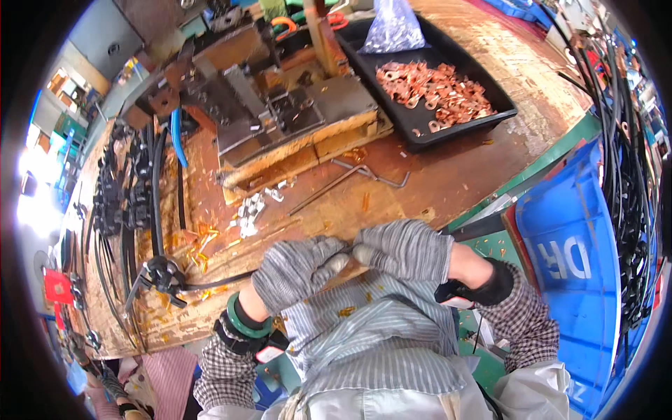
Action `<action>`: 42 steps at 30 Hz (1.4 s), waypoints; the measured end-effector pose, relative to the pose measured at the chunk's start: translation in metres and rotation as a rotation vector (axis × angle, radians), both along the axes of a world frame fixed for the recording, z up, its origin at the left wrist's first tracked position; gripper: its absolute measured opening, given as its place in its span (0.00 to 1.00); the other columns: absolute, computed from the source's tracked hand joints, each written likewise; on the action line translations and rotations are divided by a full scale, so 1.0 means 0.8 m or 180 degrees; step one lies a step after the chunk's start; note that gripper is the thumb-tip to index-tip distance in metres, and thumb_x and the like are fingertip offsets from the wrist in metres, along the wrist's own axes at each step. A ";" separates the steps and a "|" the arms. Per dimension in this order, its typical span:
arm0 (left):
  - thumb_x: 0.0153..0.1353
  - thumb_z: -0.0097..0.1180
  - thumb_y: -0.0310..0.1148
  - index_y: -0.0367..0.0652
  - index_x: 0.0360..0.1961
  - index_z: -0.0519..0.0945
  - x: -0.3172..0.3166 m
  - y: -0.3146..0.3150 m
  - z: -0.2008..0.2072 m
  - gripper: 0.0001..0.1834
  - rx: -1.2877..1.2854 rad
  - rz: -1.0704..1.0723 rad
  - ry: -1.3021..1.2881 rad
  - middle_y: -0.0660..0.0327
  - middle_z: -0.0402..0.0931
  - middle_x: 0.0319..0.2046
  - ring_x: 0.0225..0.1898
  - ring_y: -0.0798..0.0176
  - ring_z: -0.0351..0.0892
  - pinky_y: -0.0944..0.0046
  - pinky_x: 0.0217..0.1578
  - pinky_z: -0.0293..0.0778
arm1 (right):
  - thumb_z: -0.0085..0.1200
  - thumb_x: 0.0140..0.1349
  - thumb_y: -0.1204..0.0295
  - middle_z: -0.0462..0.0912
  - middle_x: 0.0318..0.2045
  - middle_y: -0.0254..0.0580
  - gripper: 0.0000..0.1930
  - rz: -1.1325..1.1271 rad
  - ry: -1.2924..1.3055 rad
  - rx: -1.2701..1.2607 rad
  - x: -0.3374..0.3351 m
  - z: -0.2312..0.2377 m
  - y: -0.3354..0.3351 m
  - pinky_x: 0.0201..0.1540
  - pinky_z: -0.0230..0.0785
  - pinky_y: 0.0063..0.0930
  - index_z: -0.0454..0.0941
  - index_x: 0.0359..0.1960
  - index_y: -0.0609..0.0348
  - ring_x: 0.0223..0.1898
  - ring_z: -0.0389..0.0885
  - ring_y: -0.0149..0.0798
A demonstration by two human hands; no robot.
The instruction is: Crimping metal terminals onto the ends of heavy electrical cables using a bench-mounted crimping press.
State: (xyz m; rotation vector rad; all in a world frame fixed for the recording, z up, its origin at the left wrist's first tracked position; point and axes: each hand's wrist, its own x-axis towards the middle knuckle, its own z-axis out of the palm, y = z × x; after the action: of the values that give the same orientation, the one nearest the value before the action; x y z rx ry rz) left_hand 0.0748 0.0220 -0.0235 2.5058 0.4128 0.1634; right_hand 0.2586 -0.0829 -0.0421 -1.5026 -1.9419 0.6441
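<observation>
In a striped grey glove, my left hand (295, 273) is closed around a thin black cable (220, 281) at the bench's front edge. The cable runs left to a black plastic connector (165, 274) lying on the wood. My right hand (404, 249), gloved alike, pinches at the cable's other end, its fingertips meeting those of the left. A short dark bit shows between them; the gloves hide the rest. Just beyond the hands lie small silver metal pieces (250, 211) and a bent metal rod (329, 191).
A heavy metal fixture (255, 115) stands on a wooden block behind. Right of it sits a black tray (418, 138) with copper lugs (441, 91) and a plastic bag (394, 28). A blue crate (568, 224) and hanging cables (619, 175) flank the right; black connectors (120, 185) lie left.
</observation>
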 end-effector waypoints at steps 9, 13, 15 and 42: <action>0.56 0.50 0.38 0.42 0.36 0.77 -0.006 0.019 -0.016 0.12 0.0201 0.0401 -0.0049 0.54 0.75 0.28 0.29 0.52 0.75 0.60 0.30 0.71 | 0.44 0.58 0.61 0.77 0.20 0.46 0.12 0.0078 -0.1129 0.0091 0.034 0.044 0.033 0.26 0.68 0.36 0.76 0.29 0.56 0.24 0.76 0.48; 0.56 0.51 0.35 0.38 0.35 0.77 -0.014 0.028 -0.024 0.12 0.0235 0.0481 -0.0351 0.50 0.74 0.27 0.29 0.49 0.75 0.58 0.30 0.70 | 0.51 0.57 0.66 0.80 0.32 0.46 0.12 -0.2082 0.0334 0.0205 0.139 0.084 0.082 0.35 0.69 0.28 0.76 0.38 0.61 0.30 0.77 0.42; 0.56 0.51 0.34 0.37 0.35 0.77 -0.012 0.029 -0.029 0.11 0.0199 0.0509 -0.0435 0.49 0.74 0.26 0.27 0.49 0.75 0.58 0.29 0.70 | 0.51 0.56 0.60 0.79 0.36 0.47 0.17 -0.1967 -0.1201 0.0358 0.219 0.078 0.109 0.42 0.67 0.29 0.74 0.42 0.58 0.36 0.77 0.43; 0.63 0.43 0.37 0.37 0.39 0.74 -0.014 0.050 -0.016 0.14 -0.1905 0.0641 -0.0175 0.64 0.68 0.20 0.23 0.71 0.68 0.69 0.27 0.66 | 0.57 0.45 0.68 0.75 0.38 0.47 0.10 -0.1727 -0.2069 0.0309 0.235 0.018 0.155 0.47 0.64 0.35 0.79 0.32 0.53 0.43 0.72 0.46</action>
State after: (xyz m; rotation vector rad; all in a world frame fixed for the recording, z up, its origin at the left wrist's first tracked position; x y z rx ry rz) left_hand 0.0635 0.0616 -0.0359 1.8684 0.5923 0.1590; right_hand 0.4467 0.0407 -0.0275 -2.2345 -1.8051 -0.2039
